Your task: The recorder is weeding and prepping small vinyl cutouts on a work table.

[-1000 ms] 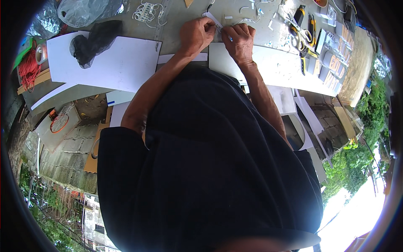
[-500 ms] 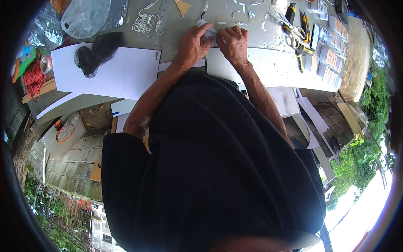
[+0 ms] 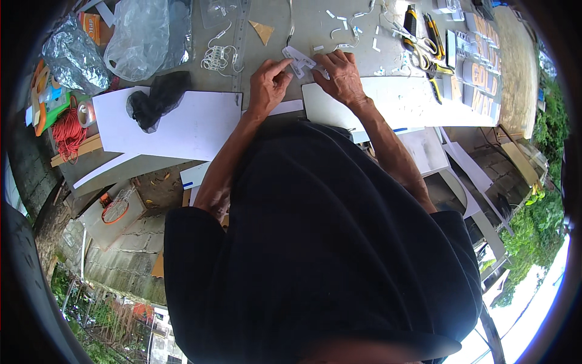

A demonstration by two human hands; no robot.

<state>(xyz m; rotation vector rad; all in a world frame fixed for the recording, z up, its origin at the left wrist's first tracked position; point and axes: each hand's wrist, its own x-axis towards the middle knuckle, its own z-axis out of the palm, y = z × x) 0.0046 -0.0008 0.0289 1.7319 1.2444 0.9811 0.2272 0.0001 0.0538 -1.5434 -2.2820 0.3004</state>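
Between my hands on the grey table lies a small white angular piece (image 3: pixel 298 60), shaped like a letter, with small light modules in it and a thin wire running from its far end. My left hand (image 3: pixel 270 87) is at its left side, index finger stretched to the piece's edge and thumb apart from it. At the piece's right end, my right hand (image 3: pixel 341 77) has its fingers bent and pressed together on it; the fingertips partly hide that end. A white sheet (image 3: pixel 351 100) lies under my right wrist.
Left: a bundle of wired light modules (image 3: pixel 219 59), black mesh cloth (image 3: pixel 154 104) on a white board (image 3: pixel 200 124), and clear plastic bags (image 3: pixel 136 42). Right: scissors (image 3: pixel 429 47), a yellow-black cutter (image 3: pixel 411 21), pliers (image 3: pixel 438 68), and raised letter blocks (image 3: pixel 479 76). White scraps (image 3: pixel 376 45) lie about.
My left hand has drawn back a little from the white piece, and its index finger has straightened. More of the piece now shows. The whole view has shifted slightly.
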